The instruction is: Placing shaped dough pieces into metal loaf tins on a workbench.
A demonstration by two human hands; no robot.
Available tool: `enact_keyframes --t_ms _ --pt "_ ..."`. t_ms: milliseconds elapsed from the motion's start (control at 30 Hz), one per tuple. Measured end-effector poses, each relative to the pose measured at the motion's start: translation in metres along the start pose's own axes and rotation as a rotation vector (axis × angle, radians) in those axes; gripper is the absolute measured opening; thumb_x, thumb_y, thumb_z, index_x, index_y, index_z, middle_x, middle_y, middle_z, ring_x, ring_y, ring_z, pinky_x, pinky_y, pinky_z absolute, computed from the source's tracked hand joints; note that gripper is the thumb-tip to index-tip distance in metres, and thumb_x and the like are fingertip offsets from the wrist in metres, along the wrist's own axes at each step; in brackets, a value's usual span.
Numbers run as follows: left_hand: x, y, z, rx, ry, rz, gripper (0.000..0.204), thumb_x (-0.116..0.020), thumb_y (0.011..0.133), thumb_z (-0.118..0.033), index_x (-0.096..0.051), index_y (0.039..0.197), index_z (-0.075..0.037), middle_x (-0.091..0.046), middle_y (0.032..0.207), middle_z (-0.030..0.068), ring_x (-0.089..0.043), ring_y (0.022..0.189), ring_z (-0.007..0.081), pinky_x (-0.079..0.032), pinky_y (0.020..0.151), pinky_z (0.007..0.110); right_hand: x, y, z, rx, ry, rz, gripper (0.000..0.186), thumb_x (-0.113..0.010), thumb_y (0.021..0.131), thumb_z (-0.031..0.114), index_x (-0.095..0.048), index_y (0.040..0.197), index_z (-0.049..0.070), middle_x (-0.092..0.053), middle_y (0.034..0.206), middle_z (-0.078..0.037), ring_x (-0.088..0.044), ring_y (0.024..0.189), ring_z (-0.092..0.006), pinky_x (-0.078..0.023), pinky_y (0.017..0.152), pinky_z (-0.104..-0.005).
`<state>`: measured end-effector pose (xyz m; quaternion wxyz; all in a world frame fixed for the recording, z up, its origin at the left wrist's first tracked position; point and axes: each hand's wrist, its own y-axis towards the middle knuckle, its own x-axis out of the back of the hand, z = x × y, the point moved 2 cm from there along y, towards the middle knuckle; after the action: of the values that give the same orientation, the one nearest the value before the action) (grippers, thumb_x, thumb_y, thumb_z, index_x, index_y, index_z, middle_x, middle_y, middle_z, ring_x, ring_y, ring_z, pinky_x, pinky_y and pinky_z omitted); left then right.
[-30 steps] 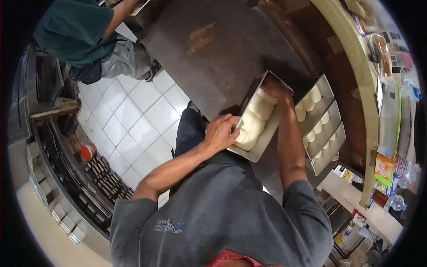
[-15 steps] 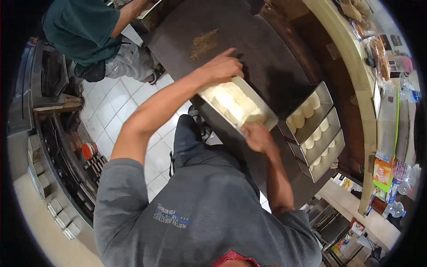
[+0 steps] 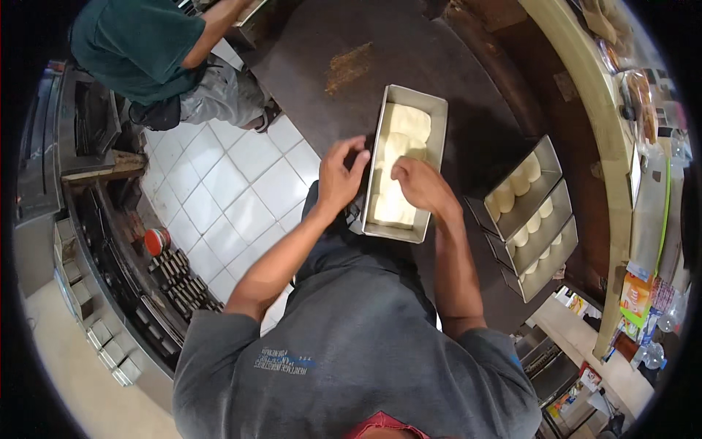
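A long metal loaf pan (image 3: 439,139) stands at the near edge of the dark table, its long side pointing away from me. Several pale pieces of dough (image 3: 406,123) lie in a row inside it. My right hand (image 3: 428,189) is over the pan with its fingers curled in, the knuckles against the dough; the undersides of these fingers are hidden. Just outside the pan's left wall is my left hand (image 3: 342,175), fingers apart and holding nothing.
Three more loaf pans (image 3: 550,170) with dough rolls sit close together at the right. Brown crumbs (image 3: 349,66) lie on the dark table (image 3: 307,88). A co-worker in a green shirt (image 3: 139,44) stands at the upper left. Packages and bottles line the shelf at far right.
The pan has turned from slanting to nearly straight ahead of me. My left hand has left its far end and come down beside its left wall. My right hand has moved in over the dough.
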<state>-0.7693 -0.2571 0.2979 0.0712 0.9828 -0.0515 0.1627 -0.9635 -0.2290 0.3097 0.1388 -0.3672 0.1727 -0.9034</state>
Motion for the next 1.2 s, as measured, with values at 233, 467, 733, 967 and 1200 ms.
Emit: enact_keyframes --t_ms 233,467,733,967,1200 --pt "-0.001 -0.038 0.006 0.079 -0.082 0.012 0.029 -0.072 0.092 -0.007 -0.074 0.119 0.002 -0.075 0.099 0.0089 -0.067 0.083 0.0194 -0.052 0.08 0.028 -0.025 0.025 0.019 0.101 -0.22 0.229 0.032 -0.053 0.094 0.023 -0.075 0.1 0.002 -0.075 0.099 -0.02 -0.065 0.082 -0.0405 -0.052 0.077 -0.0484" --pt "0.004 -0.03 0.004 0.11 -0.1 0.039 0.028 -0.073 0.09 -0.008 -0.076 0.116 0.0 -0.076 0.098 0.0083 -0.068 0.081 0.0207 -0.053 0.076 0.03 -0.04 0.028 0.023 0.088 -0.161 0.231 0.034 -0.053 0.093 0.023 -0.074 0.102 -0.001 -0.075 0.098 -0.021 -0.065 0.081 -0.039 -0.051 0.076 -0.0481" --pt "0.0 -0.037 0.013 0.111 -0.137 0.006 0.027 -0.072 0.088 -0.009 -0.077 0.114 -0.001 -0.076 0.096 0.0071 -0.069 0.079 0.0224 -0.053 0.073 0.032 -0.045 0.033 0.003 0.018 -0.013 0.142 0.034 -0.053 0.092 0.019 -0.073 0.104 -0.006 -0.074 0.097 -0.022 -0.065 0.08 -0.0361 -0.051 0.074 -0.047" --pt "0.004 -0.022 0.003 0.107 -0.083 0.081 0.028 -0.073 0.089 -0.007 -0.077 0.115 -0.002 -0.075 0.095 0.0068 -0.068 0.078 0.0198 -0.052 0.071 0.03 -0.046 0.046 -0.031 -0.009 0.022 0.093 0.037 -0.052 0.092 0.02 -0.072 0.106 -0.008 -0.073 0.099 -0.021 -0.065 0.081 -0.0337 -0.051 0.076 -0.0461" --pt "0.004 -0.032 0.004 0.148 -0.072 0.081 0.029 -0.073 0.089 -0.006 -0.076 0.117 -0.002 -0.073 0.091 0.0062 -0.064 0.074 0.0169 -0.05 0.069 0.029 -0.03 0.129 -0.065 0.011 -0.121 0.127 0.045 -0.05 0.095 0.029 -0.072 0.112 -0.006 -0.074 0.108 -0.019 -0.066 0.09 -0.0302 -0.052 0.085 -0.0449"
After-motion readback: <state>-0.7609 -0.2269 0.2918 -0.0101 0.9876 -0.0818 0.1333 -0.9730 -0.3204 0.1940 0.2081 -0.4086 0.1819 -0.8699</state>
